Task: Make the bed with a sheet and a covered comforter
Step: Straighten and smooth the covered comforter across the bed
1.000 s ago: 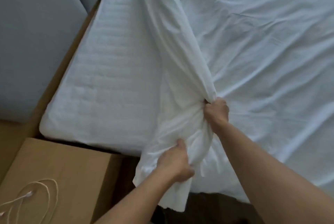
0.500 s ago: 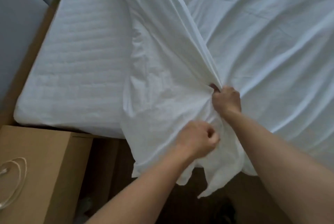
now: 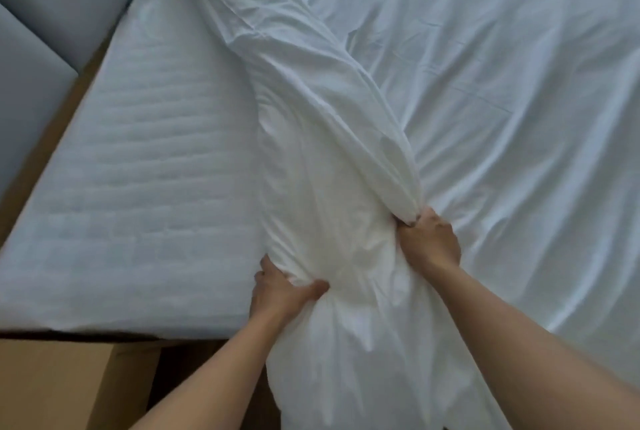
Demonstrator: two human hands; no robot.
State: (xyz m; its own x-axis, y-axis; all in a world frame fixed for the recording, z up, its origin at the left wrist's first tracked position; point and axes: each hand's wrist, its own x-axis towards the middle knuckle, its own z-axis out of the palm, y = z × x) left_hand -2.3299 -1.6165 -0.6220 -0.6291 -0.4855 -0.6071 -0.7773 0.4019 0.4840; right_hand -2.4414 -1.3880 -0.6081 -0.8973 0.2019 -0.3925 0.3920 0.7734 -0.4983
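Observation:
A white sheet (image 3: 485,100) lies wrinkled over the right part of the bed, and its left edge is bunched into a thick fold (image 3: 322,138) running from the top of the view down to my hands. The quilted mattress (image 3: 138,187) is bare on the left. My left hand (image 3: 280,291) grips the bunched sheet near the mattress's front edge, thumb on top. My right hand (image 3: 429,242) grips the fold's upper ridge a little further in. Loose sheet hangs down over the bed's front edge between my forearms.
A tan wooden nightstand (image 3: 52,384) stands at the lower left against the bed. A grey padded headboard (image 3: 45,13) fills the upper left, with a wooden frame strip (image 3: 52,138) between it and the mattress.
My left hand has let go of the sheet near my right hand and taken a new grip further left at the fold's edge. My right hand has kept its hold. The view has shifted.

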